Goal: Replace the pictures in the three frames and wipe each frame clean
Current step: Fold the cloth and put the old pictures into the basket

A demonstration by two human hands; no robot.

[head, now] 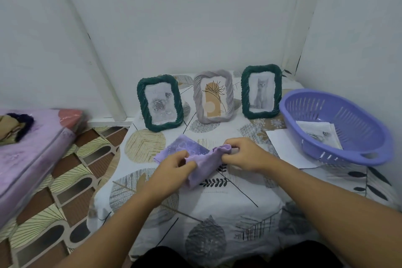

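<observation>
The tabletop (pixel 217 206), covered with a leaf-patterned cloth, fills the middle and near part of the scene, with a purple mattress (pixel 28 154) on the patterned floor (pixel 71 180) to the left. At the right edge of the tabletop sits a purple slotted basket (pixel 356 115), tilted toward the near side, with printed pictures (pixel 319 135) lying inside it. A white sheet of paper (pixel 285 148) lies flat on the tabletop, partly under the basket's near left rim.

Three frames stand upright in a row along the far side. The left green frame (pixel 159 102) shows grey roses, the grey frame (pixel 213 95) in the middle shows a line-drawn plant on tan shapes, and the right green frame (pixel 261 91) shows a grey cat.

Near the frames, at the middle of the tabletop, lies a purple cloth (pixel 195 156); its far left corner rests flat while the rest is bunched up and lifted. The left hand (pixel 174 163) grips the cloth with its fingers curled round the bunched middle. The right hand (pixel 243 152) pinches the cloth's upper right edge between thumb and fingers. The two hands are close together, the cloth stretched between them.
</observation>
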